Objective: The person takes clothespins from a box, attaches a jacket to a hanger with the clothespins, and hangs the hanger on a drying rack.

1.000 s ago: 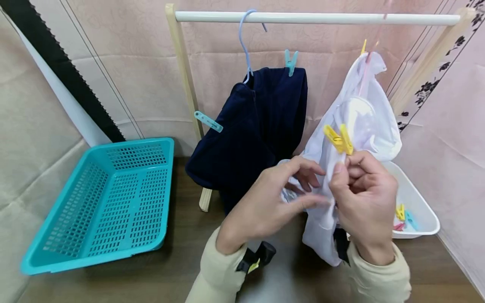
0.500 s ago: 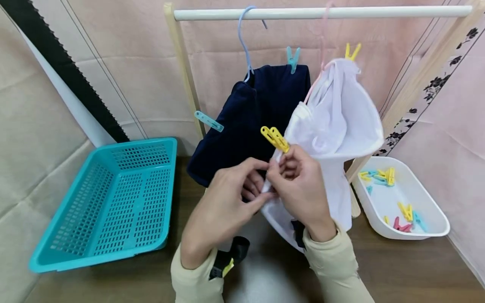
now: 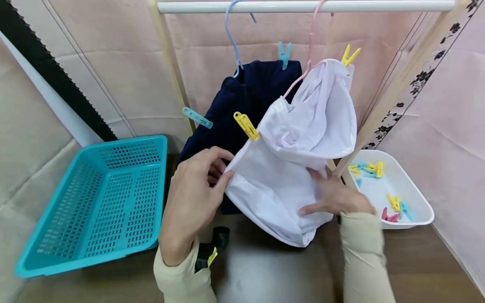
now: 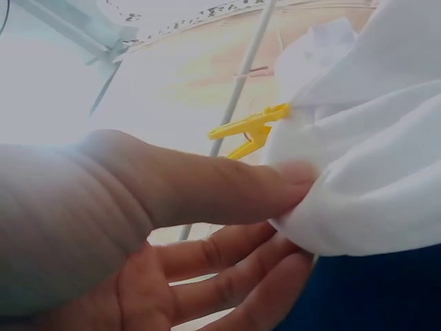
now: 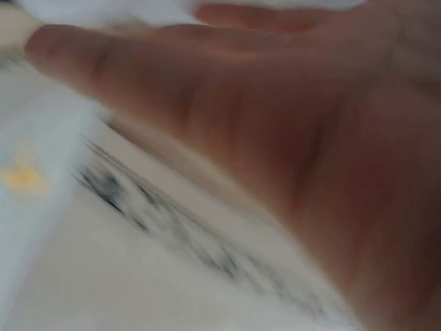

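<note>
A white garment [image 3: 273,181] hangs from a pink hanger [image 3: 311,46], with yellow clothespins [image 3: 246,125] clipped at its left edge and upper right. My left hand [image 3: 195,193] pinches the garment's left edge below one clothespin; in the left wrist view the thumb [image 4: 275,189] lies over the cloth, with fingertips under it. At the garment's lower right is my right hand [image 3: 335,193], blurred, its fingers extended. The right wrist view shows straight fingers [image 5: 117,69]. A navy garment [image 3: 242,101] hangs behind on a blue hanger [image 3: 231,38], with light-blue clothespins [image 3: 198,118].
A turquoise basket [image 3: 28,252] stands at the left. On the right, a white tray [image 3: 424,206] contains several clothespins in yellow, blue and pink. Both hangers hook over a white rail [image 3: 363,6] on wooden posts [image 3: 409,71].
The white garment has swung left and now spreads flatter toward me. My right hand has left the left edge near the yellow clothespin and moved right; the left hand has shifted left.
</note>
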A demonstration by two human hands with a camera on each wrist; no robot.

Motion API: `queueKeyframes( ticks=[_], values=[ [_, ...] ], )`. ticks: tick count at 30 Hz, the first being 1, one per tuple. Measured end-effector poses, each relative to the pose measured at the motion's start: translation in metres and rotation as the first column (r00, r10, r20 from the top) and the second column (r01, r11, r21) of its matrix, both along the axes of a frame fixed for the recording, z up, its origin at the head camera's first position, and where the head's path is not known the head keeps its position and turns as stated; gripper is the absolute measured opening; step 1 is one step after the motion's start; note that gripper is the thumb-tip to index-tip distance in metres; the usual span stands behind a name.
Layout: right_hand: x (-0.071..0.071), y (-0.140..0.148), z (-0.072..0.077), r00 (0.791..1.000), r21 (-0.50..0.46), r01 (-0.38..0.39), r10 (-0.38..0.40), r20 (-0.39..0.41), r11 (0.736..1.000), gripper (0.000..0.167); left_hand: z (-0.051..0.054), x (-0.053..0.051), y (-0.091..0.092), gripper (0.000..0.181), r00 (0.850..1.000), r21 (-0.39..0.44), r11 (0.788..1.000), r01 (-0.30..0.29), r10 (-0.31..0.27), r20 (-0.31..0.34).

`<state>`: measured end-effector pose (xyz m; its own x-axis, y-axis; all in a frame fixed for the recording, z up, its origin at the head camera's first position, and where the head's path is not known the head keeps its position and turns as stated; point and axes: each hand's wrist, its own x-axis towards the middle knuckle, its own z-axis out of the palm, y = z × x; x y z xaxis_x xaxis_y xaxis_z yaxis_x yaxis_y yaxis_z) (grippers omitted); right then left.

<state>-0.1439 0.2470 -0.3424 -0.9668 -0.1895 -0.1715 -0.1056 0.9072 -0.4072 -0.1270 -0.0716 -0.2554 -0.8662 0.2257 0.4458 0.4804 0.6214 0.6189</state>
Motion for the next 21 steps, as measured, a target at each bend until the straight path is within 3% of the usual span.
queueKeyframes(
  ticks=[3,5,8,11,13,14,17,18,19,20,21],
  values=[
    [-0.026,-0.006,-0.035,0.991,0.032,0.055,-0.059,0.120,0.998,0.138,-0.001,-0.003,-0.001,0.022,1.000,-0.004,1.000,-0.023,0.023,-0.007],
    [-0.037,-0.010,-0.050,0.983,0.024,0.125,-0.127,0.130,0.992,0.139,-0.002,-0.004,0.000,0.021,0.999,0.000,1.000,-0.030,0.030,-0.015],
    [-0.049,-0.011,-0.060,0.981,-0.031,0.195,-0.194,0.032,0.980,0.128,-0.004,-0.007,0.000,0.019,0.999,0.003,0.999,-0.043,0.043,-0.033],
    [-0.056,-0.008,-0.058,0.958,-0.092,0.262,-0.271,-0.099,0.961,0.098,-0.004,-0.009,-0.001,0.018,0.997,0.000,0.998,-0.063,0.063,-0.049],
    [-0.058,-0.006,-0.053,0.905,-0.160,0.344,-0.372,-0.207,0.925,0.077,-0.005,-0.011,-0.001,0.018,0.995,0.002,0.997,-0.077,0.077,-0.057],
    [-0.060,-0.006,-0.052,0.857,-0.216,0.387,-0.436,-0.274,0.896,0.069,-0.006,-0.012,-0.001,0.018,0.995,0.005,0.997,-0.083,0.083,-0.060],
    [-0.069,-0.008,-0.052,0.646,-0.419,0.431,-0.598,-0.474,0.799,0.052,-0.008,-0.016,0.002,0.018,0.993,0.016,0.996,-0.092,0.093,-0.069],
    [-0.072,-0.009,-0.054,0.595,-0.466,0.406,-0.615,-0.518,0.786,0.048,-0.008,-0.017,0.003,0.018,0.993,0.018,0.995,-0.096,0.097,-0.070],
    [-0.076,-0.009,-0.057,0.573,-0.475,0.385,-0.608,-0.549,0.791,0.047,-0.009,-0.019,0.004,0.017,0.992,0.017,0.995,-0.101,0.102,-0.072],
    [-0.080,-0.008,-0.061,0.581,-0.448,0.375,-0.582,-0.569,0.812,0.046,-0.010,-0.021,0.006,0.017,0.992,0.015,0.994,-0.106,0.107,-0.074],
    [-0.082,-0.008,-0.066,0.626,-0.410,0.366,-0.546,-0.556,0.836,0.047,-0.010,-0.022,0.007,0.016,0.991,0.013,0.994,-0.111,0.112,-0.074]
  ],
)
